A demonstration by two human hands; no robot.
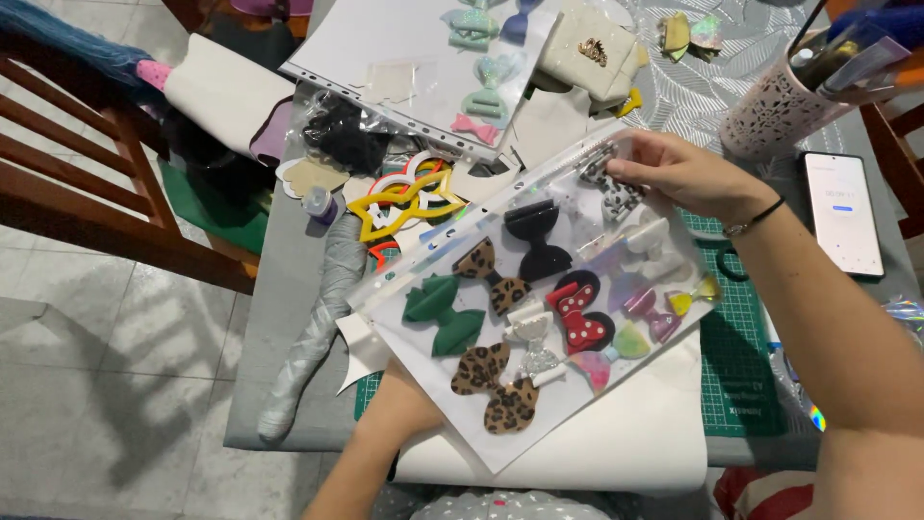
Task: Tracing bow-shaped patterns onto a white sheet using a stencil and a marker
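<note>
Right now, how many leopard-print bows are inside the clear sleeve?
3. One sits upper left beside the black bow; two lie at the lower edge, one above the other. More may be hidden.

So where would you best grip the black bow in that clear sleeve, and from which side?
Probably at its narrow pinched waist, coming in from the far open edge of the clear sleeve, where the right hand already reaches. The black bow lies flat, with wide loops and bows close on both sides. The left hand supports the sleeve from beneath.
</note>
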